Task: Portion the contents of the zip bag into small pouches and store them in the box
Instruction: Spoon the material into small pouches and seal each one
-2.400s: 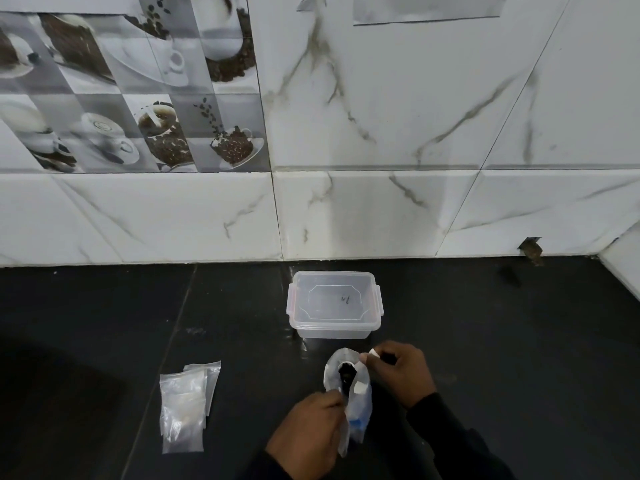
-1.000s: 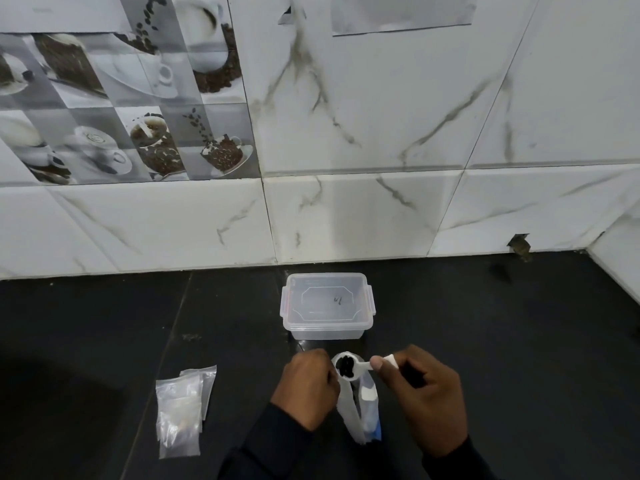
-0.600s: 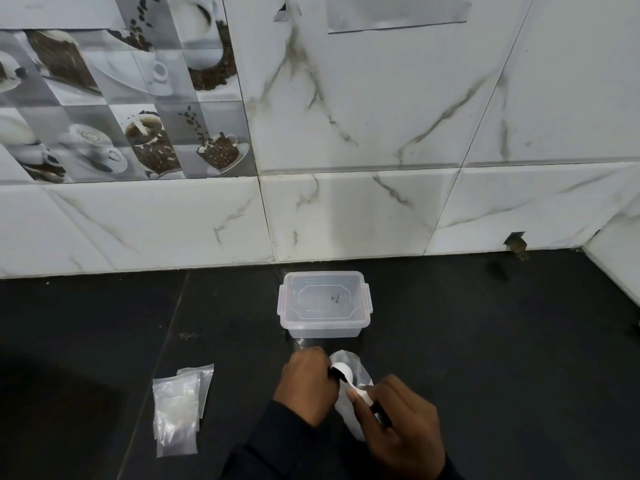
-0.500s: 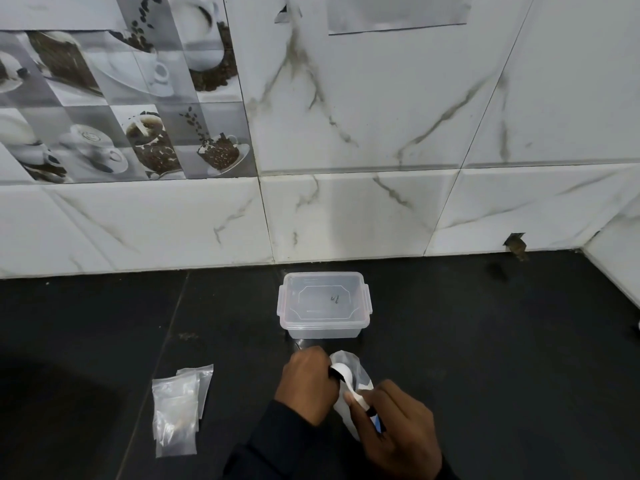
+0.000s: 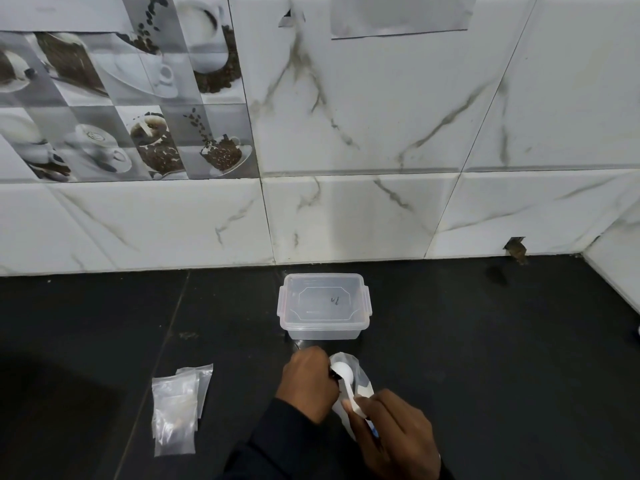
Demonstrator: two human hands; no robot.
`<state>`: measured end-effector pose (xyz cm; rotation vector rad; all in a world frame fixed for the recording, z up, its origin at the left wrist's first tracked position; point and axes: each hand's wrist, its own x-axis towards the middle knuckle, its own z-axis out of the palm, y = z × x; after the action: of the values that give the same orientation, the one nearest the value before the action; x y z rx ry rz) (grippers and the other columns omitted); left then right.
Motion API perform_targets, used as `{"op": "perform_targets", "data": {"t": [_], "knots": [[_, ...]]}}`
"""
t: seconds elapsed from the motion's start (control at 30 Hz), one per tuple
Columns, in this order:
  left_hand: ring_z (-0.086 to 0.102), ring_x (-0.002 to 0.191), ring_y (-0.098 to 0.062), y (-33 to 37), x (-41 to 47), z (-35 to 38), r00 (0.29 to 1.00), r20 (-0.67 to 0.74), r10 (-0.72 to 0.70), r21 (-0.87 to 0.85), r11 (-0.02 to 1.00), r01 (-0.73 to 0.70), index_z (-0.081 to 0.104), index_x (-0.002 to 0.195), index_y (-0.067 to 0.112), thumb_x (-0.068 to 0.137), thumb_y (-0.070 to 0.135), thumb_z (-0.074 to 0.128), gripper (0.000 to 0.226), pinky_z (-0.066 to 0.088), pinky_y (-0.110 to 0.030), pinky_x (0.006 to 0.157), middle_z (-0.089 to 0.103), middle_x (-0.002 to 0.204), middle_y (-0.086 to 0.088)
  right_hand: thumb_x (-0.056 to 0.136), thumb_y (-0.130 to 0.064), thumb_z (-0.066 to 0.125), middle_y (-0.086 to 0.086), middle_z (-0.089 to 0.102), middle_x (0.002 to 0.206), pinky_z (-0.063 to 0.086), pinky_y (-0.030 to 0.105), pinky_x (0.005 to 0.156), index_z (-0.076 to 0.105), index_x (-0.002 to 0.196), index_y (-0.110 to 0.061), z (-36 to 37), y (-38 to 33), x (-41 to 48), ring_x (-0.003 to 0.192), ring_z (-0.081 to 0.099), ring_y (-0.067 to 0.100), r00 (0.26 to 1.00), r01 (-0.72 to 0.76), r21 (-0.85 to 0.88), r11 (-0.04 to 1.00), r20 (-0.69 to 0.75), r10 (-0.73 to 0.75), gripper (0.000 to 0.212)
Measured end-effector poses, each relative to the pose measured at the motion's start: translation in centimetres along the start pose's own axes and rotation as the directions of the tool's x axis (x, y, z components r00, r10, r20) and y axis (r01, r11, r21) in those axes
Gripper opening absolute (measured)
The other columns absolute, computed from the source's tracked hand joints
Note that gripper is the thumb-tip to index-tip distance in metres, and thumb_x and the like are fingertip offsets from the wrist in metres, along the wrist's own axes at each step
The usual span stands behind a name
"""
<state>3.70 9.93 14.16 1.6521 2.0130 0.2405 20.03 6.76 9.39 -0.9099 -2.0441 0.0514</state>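
Observation:
My left hand (image 5: 309, 385) is closed around something small and dark, hidden by its fingers, beside the mouth of the clear zip bag (image 5: 360, 379), which stands on the black counter. My right hand (image 5: 394, 433) pinches the handle of a white plastic spoon (image 5: 346, 381), whose bowl is tipped over by my left fingers. Just behind them sits the clear plastic box (image 5: 325, 306), its lid clipped on. A stack of small clear pouches (image 5: 176, 407) lies flat to the left.
The black counter (image 5: 485, 358) runs back to a white marble-tiled wall (image 5: 363, 216) close behind the box. A side wall (image 5: 620, 261) closes the right end. Coffee-print tiles sit at the upper left.
One second ago the spoon was held level with dark contents above the bag. My right hand has since dropped toward me and tilted the spoon at my left fingers; its bowl now looks white.

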Motion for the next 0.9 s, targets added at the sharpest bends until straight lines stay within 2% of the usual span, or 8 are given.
{"op": "perform_targets", "data": {"t": [0.13, 0.33, 0.47, 0.57, 0.7, 0.9], "knots": [[0.056, 0.079, -0.014, -0.2, 0.0, -0.1, 1.0, -0.008, 0.015, -0.005, 1.0, -0.015, 0.064, 0.087, 0.011, 0.088, 0.012, 0.055, 0.009, 0.041, -0.022, 0.068, 0.06, 0.089, -0.003, 0.071, -0.012, 0.088, 0.002, 0.061, 0.064, 0.044, 0.025, 0.047, 0.077, 0.076, -0.005, -0.1, -0.1, 0.1, 0.05, 0.052, 0.014, 1.0, 0.001, 0.018, 1.0, -0.023, 0.0, 0.014], [0.056, 0.078, -0.011, -0.5, 0.2, 0.1, 1.0, 0.01, 0.02, -0.025, 1.0, -0.019, 0.063, 0.083, 0.016, 0.088, 0.012, 0.058, 0.008, 0.043, -0.021, 0.068, 0.057, 0.085, 0.001, 0.078, -0.016, 0.082, -0.001, 0.063, 0.066, 0.043, 0.018, 0.051, 0.077, 0.075, -0.007, -0.2, -0.5, 0.1, 0.053, 0.054, 0.009, 0.999, -0.022, 0.043, 0.999, -0.032, 0.024, 0.011], [0.062, 0.085, -0.015, -0.7, 0.2, 0.2, 1.0, -0.001, 0.028, -0.008, 1.0, -0.028, 0.066, 0.09, 0.012, 0.087, 0.013, 0.06, 0.007, 0.043, -0.021, 0.068, 0.065, 0.095, -0.004, 0.076, -0.015, 0.086, -0.003, 0.064, 0.069, 0.044, 0.019, 0.051, 0.076, 0.077, -0.009, 0.0, -0.3, -0.1, 0.055, 0.055, 0.007, 0.998, -0.064, 0.057, 0.996, -0.015, 0.065, 0.012], [0.064, 0.096, -0.016, -0.9, 0.3, 0.5, 0.999, -0.028, 0.046, -0.008, 0.999, -0.046, 0.067, 0.097, 0.013, 0.088, 0.013, 0.061, 0.011, 0.045, -0.021, 0.074, 0.065, 0.104, -0.003, 0.073, -0.011, 0.087, -0.001, 0.062, 0.069, 0.044, 0.022, 0.049, 0.076, 0.078, -0.008, -0.1, -0.3, -0.2, 0.054, 0.054, 0.009, 0.997, -0.066, 0.073, 0.995, -0.026, 0.068, 0.013], [0.063, 0.1, -0.015, -1.3, 0.4, 0.7, 0.997, -0.043, 0.063, -0.011, 0.998, -0.064, 0.067, 0.102, 0.014, 0.089, 0.013, 0.061, 0.014, 0.048, -0.023, 0.081, 0.063, 0.11, -0.001, 0.071, -0.01, 0.088, -0.001, 0.063, 0.068, 0.043, 0.019, 0.049, 0.075, 0.076, -0.007, 0.0, -0.4, -0.1, 0.053, 0.053, 0.008, 0.997, -0.065, 0.075, 0.995, -0.038, 0.068, 0.014], [0.061, 0.101, -0.015, -1.8, 0.7, 1.1, 0.995, -0.054, 0.08, -0.028, 0.996, -0.082, 0.069, 0.101, 0.014, 0.09, 0.013, 0.059, 0.015, 0.046, -0.022, 0.081, 0.06, 0.111, -0.001, 0.084, -0.018, 0.077, 0.0, 0.064, 0.07, 0.045, 0.019, 0.05, 0.076, 0.077, -0.006, 0.1, -0.7, 0.0, 0.055, 0.056, 0.008, 0.997, -0.072, 0.087, 0.994, -0.033, 0.075, 0.014]]}}
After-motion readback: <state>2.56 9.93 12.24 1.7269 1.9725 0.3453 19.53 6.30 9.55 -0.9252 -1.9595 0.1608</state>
